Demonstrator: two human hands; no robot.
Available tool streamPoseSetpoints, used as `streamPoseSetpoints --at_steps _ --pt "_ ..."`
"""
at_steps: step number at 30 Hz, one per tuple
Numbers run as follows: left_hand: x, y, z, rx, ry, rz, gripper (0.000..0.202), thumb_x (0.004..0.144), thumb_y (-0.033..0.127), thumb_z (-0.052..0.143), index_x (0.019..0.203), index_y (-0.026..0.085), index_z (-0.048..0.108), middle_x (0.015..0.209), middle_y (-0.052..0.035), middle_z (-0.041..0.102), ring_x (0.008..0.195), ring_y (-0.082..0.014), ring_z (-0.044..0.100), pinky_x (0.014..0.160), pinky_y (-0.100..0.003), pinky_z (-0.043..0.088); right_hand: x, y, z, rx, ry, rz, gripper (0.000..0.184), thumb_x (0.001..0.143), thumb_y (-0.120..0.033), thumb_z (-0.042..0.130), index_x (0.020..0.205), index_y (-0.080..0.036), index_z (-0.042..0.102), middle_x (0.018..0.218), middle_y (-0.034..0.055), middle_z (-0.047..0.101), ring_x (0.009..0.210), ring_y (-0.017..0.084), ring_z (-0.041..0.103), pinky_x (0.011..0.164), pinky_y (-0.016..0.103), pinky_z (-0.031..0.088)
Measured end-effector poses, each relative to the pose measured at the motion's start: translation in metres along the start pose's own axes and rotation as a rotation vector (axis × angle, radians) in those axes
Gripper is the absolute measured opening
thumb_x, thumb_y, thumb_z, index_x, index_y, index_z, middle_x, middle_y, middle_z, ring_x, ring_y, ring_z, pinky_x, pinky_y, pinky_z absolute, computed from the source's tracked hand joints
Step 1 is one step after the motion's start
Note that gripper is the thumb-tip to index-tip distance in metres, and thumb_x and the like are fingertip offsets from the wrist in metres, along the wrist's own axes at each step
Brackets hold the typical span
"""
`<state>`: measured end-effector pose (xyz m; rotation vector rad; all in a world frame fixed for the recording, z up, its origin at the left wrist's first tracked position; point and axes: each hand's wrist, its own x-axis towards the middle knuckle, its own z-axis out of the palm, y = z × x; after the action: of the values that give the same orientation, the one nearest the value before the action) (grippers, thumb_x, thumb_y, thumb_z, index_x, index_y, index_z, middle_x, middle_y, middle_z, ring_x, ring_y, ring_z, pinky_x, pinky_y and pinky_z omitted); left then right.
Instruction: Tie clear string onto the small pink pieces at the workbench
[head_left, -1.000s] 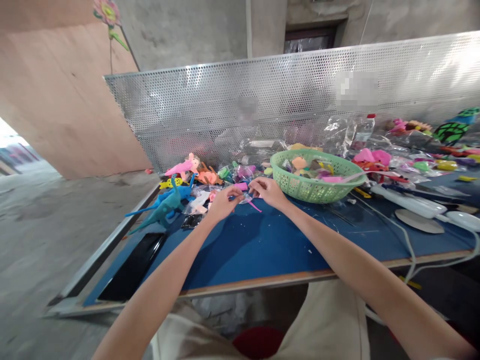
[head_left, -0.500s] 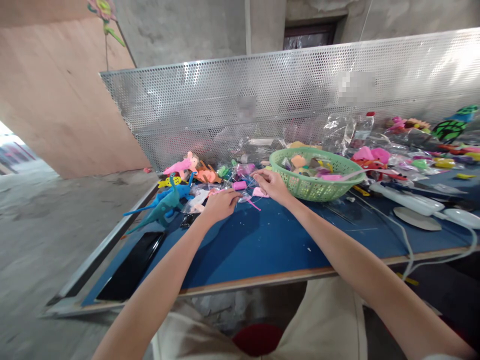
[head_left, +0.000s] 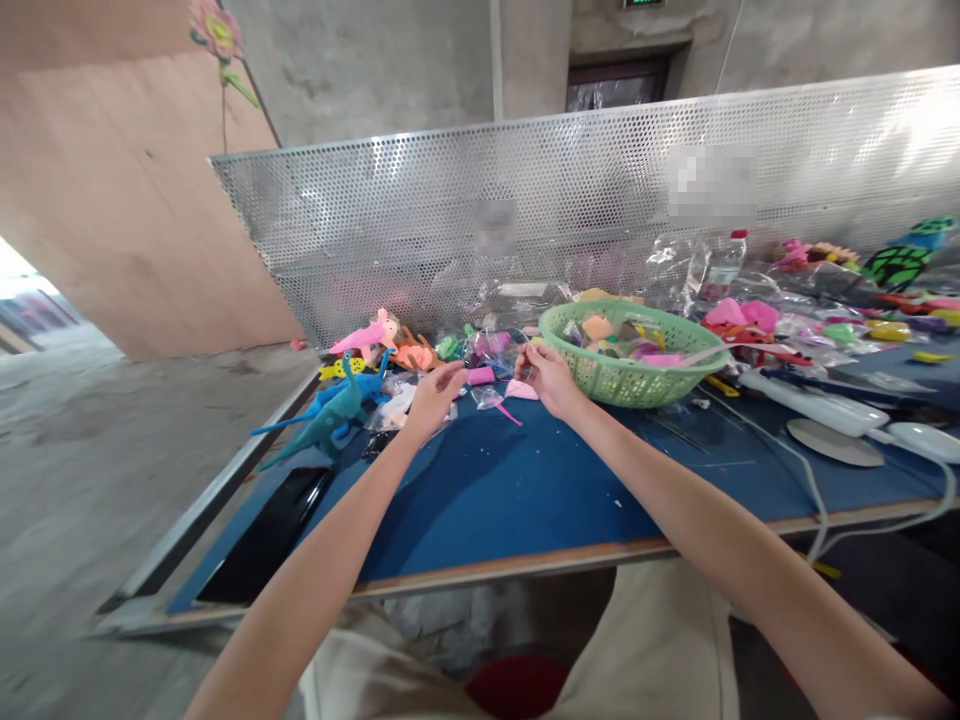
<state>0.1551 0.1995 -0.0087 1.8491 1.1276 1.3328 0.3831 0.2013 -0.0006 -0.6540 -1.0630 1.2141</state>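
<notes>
My left hand (head_left: 436,398) hovers above the blue table with its fingers pressed together. Whatever they hold, if anything, is too small to make out. Opposite it, my right hand (head_left: 551,380) pinches thumb and fingers beside the green basket (head_left: 637,385); its contents are also unclear. Between the hands lie a bright pink piece of clay-like material (head_left: 481,375), a small clear plastic bag (head_left: 487,397) and a thin pink strip (head_left: 510,413). A light pink piece (head_left: 521,390) sits just under my right hand.
Blue and teal dinosaur figures (head_left: 334,415) stand at the left, near a black flat object (head_left: 266,535). A perforated metal panel (head_left: 420,220) rises behind. On the right are a white tool with a cord (head_left: 817,400), a bottle (head_left: 726,265) and several colourful pieces in plastic.
My left hand has drawn back to the left, away from the pink pieces, widening the space between the hands. My right hand has shifted slightly, its fingers still pinched.
</notes>
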Motion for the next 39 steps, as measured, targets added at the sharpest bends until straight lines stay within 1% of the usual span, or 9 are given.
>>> streamPoseSetpoints --at_steps 3,6,9,14,18,20,25,29,39 --pt "-0.002 0.001 0.002 -0.191 -0.135 -0.042 0.052 0.084 0.054 0.069 0.117 0.014 0.07 0.106 -0.0121 0.076 0.1 -0.0243 0.071 0.094 -0.04 0.055 -0.001 0.002 0.002 0.027 -0.017 0.0 0.036 0.076 -0.052 0.077 0.082 -0.022 0.058 0.071 -0.0018 0.059 0.065 0.013 0.057 0.066 0.029 0.052" --pt "-0.003 0.004 0.002 -0.299 -0.093 -0.071 0.05 0.082 0.052 0.072 0.113 0.013 0.071 0.104 -0.0123 0.077 0.099 -0.0237 0.072 0.097 -0.041 0.055 -0.002 0.003 0.003 0.064 -0.045 0.022 0.037 0.072 -0.05 0.081 0.082 -0.021 0.06 0.069 -0.0026 0.057 0.058 0.01 0.051 0.058 0.026 0.046" --pt "-0.003 0.005 0.001 -0.328 -0.045 -0.099 0.05 0.08 0.053 0.074 0.109 0.012 0.072 0.1 -0.0125 0.077 0.096 -0.0238 0.073 0.096 -0.042 0.056 -0.001 0.005 0.003 0.083 -0.091 0.025 0.04 0.069 -0.052 0.082 0.083 -0.021 0.061 0.062 -0.0055 0.049 0.049 0.008 0.038 0.048 0.023 0.035" --pt "-0.003 0.006 0.0 -0.336 -0.014 -0.123 0.048 0.081 0.053 0.074 0.105 0.011 0.073 0.097 -0.0132 0.077 0.094 -0.0249 0.073 0.094 -0.042 0.057 -0.003 0.008 0.004 0.069 -0.126 0.008 0.044 0.069 -0.057 0.082 0.085 -0.021 0.062 0.055 -0.0075 0.042 0.046 0.007 0.028 0.045 0.023 0.026" --pt "-0.003 0.007 0.002 -0.464 0.039 -0.132 0.045 0.078 0.046 0.079 0.108 0.013 0.072 0.099 -0.0106 0.076 0.093 -0.021 0.072 0.094 -0.039 0.056 -0.006 0.007 0.007 0.044 -0.132 0.021 0.039 0.076 -0.056 0.077 0.084 -0.021 0.061 0.057 -0.0065 0.045 0.046 0.007 0.031 0.046 0.023 0.03" --pt "-0.002 0.009 0.002 -0.578 0.048 -0.164 0.044 0.075 0.044 0.082 0.104 0.014 0.072 0.091 -0.007 0.074 0.086 -0.0173 0.071 0.09 -0.036 0.056 -0.008 0.004 0.008 0.083 -0.166 0.051 0.037 0.077 -0.053 0.077 0.084 -0.021 0.061 0.06 -0.0053 0.049 0.048 0.008 0.036 0.048 0.024 0.034" --pt "0.0 0.014 -0.004 -0.778 -0.073 -0.235 0.033 0.07 0.036 0.085 0.089 0.013 0.071 0.069 0.0015 0.059 0.064 -0.0088 0.058 0.074 -0.027 0.055 -0.01 -0.002 0.007 0.109 -0.248 0.085 0.035 0.078 -0.052 0.077 0.075 -0.021 0.061 0.053 -0.0057 0.043 0.049 0.01 0.04 0.053 0.027 0.043" --pt "0.0 0.013 -0.008 -0.772 -0.172 -0.224 0.03 0.075 0.038 0.082 0.083 0.012 0.07 0.067 0.0021 0.052 0.055 -0.0055 0.047 0.061 -0.023 0.051 -0.008 0.001 0.004 0.072 -0.207 0.073 0.047 0.073 -0.058 0.08 0.061 -0.021 0.054 0.049 -0.0066 0.038 0.046 0.009 0.037 0.054 0.027 0.046" --pt "0.002 0.009 -0.006 -0.698 -0.137 -0.213 0.028 0.077 0.037 0.079 0.075 0.014 0.065 0.066 0.0024 0.051 0.054 -0.0067 0.047 0.059 -0.023 0.05 -0.006 0.008 0.001 0.014 -0.174 0.134 0.055 0.073 -0.063 0.078 0.057 -0.022 0.045 0.048 -0.007 0.038 0.045 0.009 0.038 0.057 0.027 0.051"
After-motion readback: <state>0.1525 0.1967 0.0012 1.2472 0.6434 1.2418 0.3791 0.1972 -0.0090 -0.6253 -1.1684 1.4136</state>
